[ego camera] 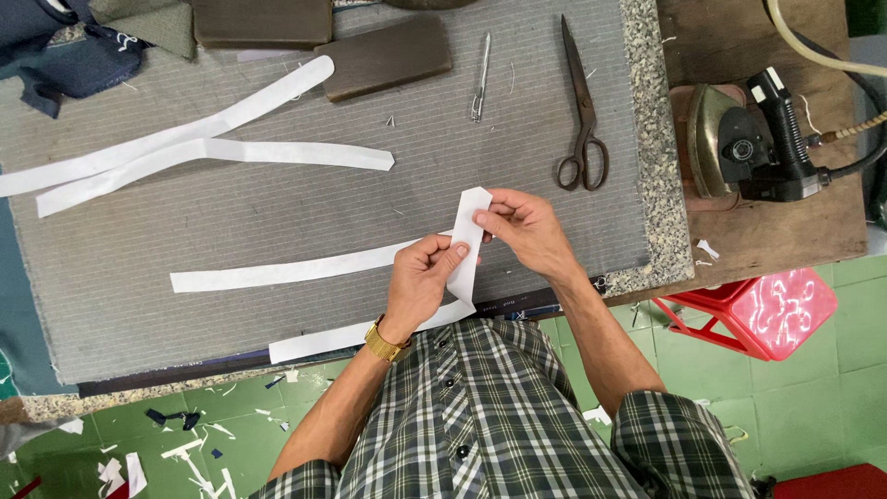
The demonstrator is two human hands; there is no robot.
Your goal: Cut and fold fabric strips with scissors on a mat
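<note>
Nearest the camera, a plaid shirt front and two bare forearms lead up to the hands, which meet just over the front edge of the counter (111, 314). The left hand (420, 277), with a gold wristwatch (385, 340) on its wrist, pinches a long white strip of stiff fabric interfacing (467, 242) between thumb and fingers, while the right hand (522, 226) grips the strip's upper end from the other side; held this way, the end stands lifted off the grey padded surface, apparently so that both faces can be handled. The rest of that strip bends down under the hands and trails leftward along the counter's near edge. A second white strip (286, 270) lies flat just beyond it, running left from the hands, within easy reach. Farther back, two more curved white strips (199, 139) lie overlapping at the left, laid out flat rather than piled. Beyond the hands rest dark tailor's scissors (582, 111), and a slim metal tool (480, 79). Two dark rectangular blocks (383, 57) sit at the far edge, with dark blue cloth (69, 51) in the corner. An electric iron (739, 143) is parked off to the right on a wooden stand, clear of the fabric.
</note>
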